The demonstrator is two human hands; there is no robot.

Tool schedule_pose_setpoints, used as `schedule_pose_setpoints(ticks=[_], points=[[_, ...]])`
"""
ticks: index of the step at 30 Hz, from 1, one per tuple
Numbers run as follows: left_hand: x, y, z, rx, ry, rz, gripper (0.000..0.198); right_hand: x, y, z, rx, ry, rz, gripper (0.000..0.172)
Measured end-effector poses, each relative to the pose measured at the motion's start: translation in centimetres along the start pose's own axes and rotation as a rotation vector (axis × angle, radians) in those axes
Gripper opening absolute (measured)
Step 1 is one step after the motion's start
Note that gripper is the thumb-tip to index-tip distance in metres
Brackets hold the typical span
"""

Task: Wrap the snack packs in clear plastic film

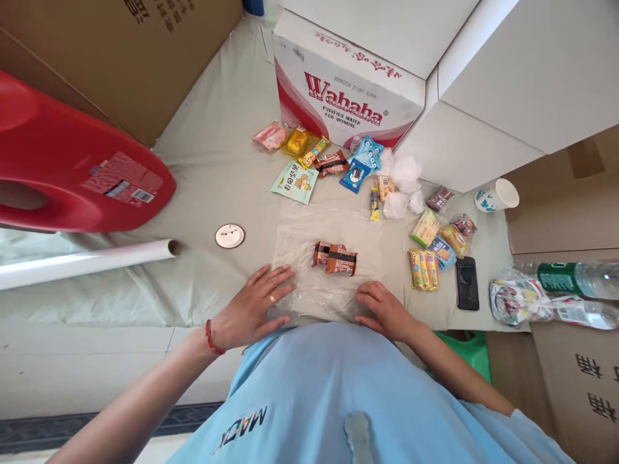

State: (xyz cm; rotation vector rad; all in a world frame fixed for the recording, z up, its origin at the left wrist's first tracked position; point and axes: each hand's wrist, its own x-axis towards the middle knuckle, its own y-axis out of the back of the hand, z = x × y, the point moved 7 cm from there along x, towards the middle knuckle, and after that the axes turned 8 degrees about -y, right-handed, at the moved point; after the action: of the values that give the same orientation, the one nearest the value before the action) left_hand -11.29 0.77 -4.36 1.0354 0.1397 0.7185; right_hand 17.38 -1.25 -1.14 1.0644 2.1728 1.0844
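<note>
My left hand (pixel 254 306) lies flat with fingers spread on the near left edge of a clear plastic sheet (pixel 300 248) spread over the grey cloth. My right hand (pixel 384 309) rests on the sheet's near right edge, its fingers curled down onto the plastic. Two brown-and-orange snack packets (pixel 334 258) lie side by side in the middle of the sheet, a short way beyond both hands. Neither hand touches the packets.
Several loose snack packets (pixel 319 161) lie beyond the sheet before a Wahaha carton (pixel 338 84); more lie at the right by a black phone (pixel 467 282), a paper cup (pixel 496 195) and water bottles (pixel 575 278). A red plastic stool (pixel 72 161), a film roll (pixel 87 261) and a round lid (pixel 229 236) lie left.
</note>
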Motion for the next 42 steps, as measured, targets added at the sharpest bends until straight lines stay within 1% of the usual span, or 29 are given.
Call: schedule_pose_setpoints(ticks=[2,3,5,7,9,10,11,12,14,16,18,20,23,26,31,35,37,39,40,42], points=[[-0.5,-0.7,-0.2,0.009,0.019,-0.032,0.045,-1.2,-1.2,0.7,-0.006,-0.046,-0.005,0.032],[-0.5,-0.8,-0.4,0.010,0.036,-0.032,0.042,-1.3,-1.5,0.8,0.016,-0.062,0.009,0.031],[-0.2,-0.7,-0.8,0.007,0.071,-0.013,0.037,-0.7,-1.3,0.9,0.083,-0.088,0.084,0.031],[0.3,-0.4,-1.0,0.007,0.087,0.007,0.036,0.7,-0.3,1.1,0.088,-0.137,0.208,0.039],[0.5,-0.3,-0.9,0.013,0.089,0.007,0.038,2.7,0.5,1.5,0.013,-0.205,0.290,0.054],[0.5,-0.2,-0.8,0.019,0.089,0.005,0.041,3.8,0.7,1.8,-0.032,-0.230,0.286,0.060],[0.3,-0.2,-0.7,0.028,0.089,0.003,0.044,4.9,0.6,2.1,-0.068,-0.244,0.255,0.063],[0.1,-0.2,-0.5,0.036,0.090,0.001,0.047,5.9,0.6,2.3,-0.092,-0.247,0.215,0.063],[-0.5,-0.3,-0.2,0.052,0.091,0.001,0.051,7.5,0.6,2.5,-0.119,-0.235,0.155,0.056],[-1.2,-0.4,0.1,0.065,0.098,0.004,0.052,8.5,1.1,2.3,-0.129,-0.207,0.136,0.051],[-1.7,-0.5,0.2,0.077,0.114,0.015,0.050,9.4,1.8,1.5,-0.142,-0.173,0.133,0.050],[-2.0,-0.7,0.3,0.083,0.135,0.028,0.046,10.2,2.0,0.7,-0.172,-0.158,0.101,0.049],[-2.3,-0.8,0.2,0.086,0.160,0.054,0.039,11.3,1.7,0.0,-0.210,-0.176,0.043,0.050],[-2.5,-0.8,0.1,0.083,0.164,0.080,0.032,11.9,1.4,-0.4,-0.224,-0.183,0.037,0.050],[-2.6,-0.6,0.0,0.086,0.167,0.117,0.026,12.1,1.2,-0.6,-0.233,-0.175,0.048,0.047],[-2.6,-0.4,0.1,0.078,0.171,0.144,0.022,11.6,2.2,-0.8,-0.187,-0.133,0.092,0.054],[-2.5,-0.2,0.1,0.073,0.175,0.156,0.021,10.4,2.9,-1.0,-0.127,-0.080,0.120,0.057],[-2.5,-0.1,0.2,0.070,0.181,0.171,0.019,8.4,3.0,-1.4,-0.056,-0.005,0.132,0.059],[-2.5,-0.1,0.2,0.068,0.188,0.179,0.018,7.1,2.8,-1.5,-0.028,0.033,0.135,0.062],[-2.4,0.0,0.1,0.062,0.205,0.190,0.017,4.3,1.5,-1.4,-0.013,0.085,0.134,0.072]])
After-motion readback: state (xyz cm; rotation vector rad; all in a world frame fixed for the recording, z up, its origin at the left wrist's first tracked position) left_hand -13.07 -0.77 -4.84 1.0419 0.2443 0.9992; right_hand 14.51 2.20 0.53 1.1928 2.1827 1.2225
